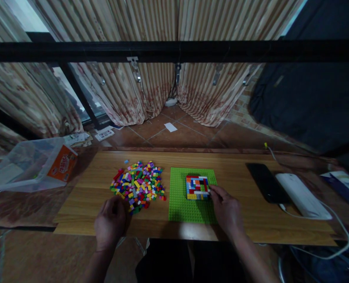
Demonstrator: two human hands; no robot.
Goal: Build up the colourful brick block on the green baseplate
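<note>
Toy-brick structure (197, 187), multicoloured and squarish, sits on the green studded baseplate (178, 210), and the right hand (227, 208) is right at its edge! That grip is a near-closed pinch, thumb and forefinger close; whether a brick sits between them, can't tell. Over to the left hand (110, 218): fingers curled in beside the loose brick pile (140, 184), contents hidden. Farther right on the wooden counter (233, 230), a black smartphone (267, 182); far left, a clear plastic tub (30, 182).

Left grip (110, 219) curled in loosely; right grip (229, 211) stretched forward, fingers (220, 191) bent
</note>
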